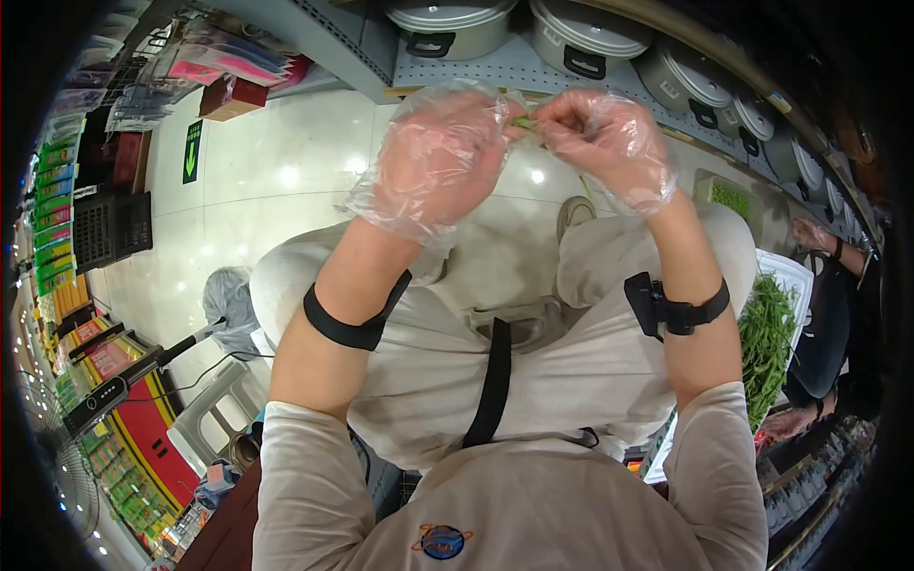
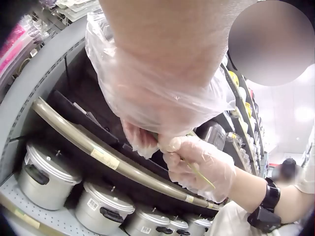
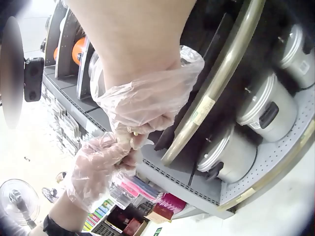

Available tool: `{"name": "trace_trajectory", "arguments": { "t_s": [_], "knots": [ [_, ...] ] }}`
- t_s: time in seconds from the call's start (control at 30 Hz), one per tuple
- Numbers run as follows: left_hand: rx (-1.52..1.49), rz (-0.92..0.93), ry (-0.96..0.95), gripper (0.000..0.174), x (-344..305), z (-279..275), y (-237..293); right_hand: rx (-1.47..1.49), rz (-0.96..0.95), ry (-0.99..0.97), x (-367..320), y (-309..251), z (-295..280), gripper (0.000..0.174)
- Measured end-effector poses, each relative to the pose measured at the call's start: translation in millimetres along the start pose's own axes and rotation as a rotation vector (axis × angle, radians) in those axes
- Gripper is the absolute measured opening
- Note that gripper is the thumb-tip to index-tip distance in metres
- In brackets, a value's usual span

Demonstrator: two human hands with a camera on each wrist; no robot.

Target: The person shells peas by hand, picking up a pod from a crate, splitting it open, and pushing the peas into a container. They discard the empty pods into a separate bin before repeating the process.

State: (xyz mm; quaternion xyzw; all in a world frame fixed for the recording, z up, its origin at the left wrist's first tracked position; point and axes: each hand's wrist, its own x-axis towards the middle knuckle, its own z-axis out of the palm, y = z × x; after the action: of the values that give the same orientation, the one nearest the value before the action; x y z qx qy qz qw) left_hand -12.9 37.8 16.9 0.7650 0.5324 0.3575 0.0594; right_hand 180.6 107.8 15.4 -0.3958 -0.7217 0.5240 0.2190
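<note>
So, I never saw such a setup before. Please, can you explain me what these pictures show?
There is no robot. A person's left hand and right hand, in thin clear gloves, do the work.

The head picture comes from a camera worn on the head, looking down past the knees to the floor. The other two come from a camera on each wrist, so each shows its own hand close up and the other hand beyond.

Both hands pinch a thin green stem between them. At the person's right, a white tray holds long greens, and a smaller tray holds green pieces. Lidded pots stand on a shelf in front.
</note>
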Motion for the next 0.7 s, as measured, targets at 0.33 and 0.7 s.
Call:
{"name": "trace_trajectory", "arguments": {
  "t_s": [0.33,0.7],
  "knots": [
    [0.038,0.058,0.049,0.019,0,1,3,0.262,0.085,-0.004,5,4,2,0.018],
    [0.076,0.178,0.212,0.023,1,8,4,0.641,0.147,-0.182,3,16,3,0.015]
  ]
}}
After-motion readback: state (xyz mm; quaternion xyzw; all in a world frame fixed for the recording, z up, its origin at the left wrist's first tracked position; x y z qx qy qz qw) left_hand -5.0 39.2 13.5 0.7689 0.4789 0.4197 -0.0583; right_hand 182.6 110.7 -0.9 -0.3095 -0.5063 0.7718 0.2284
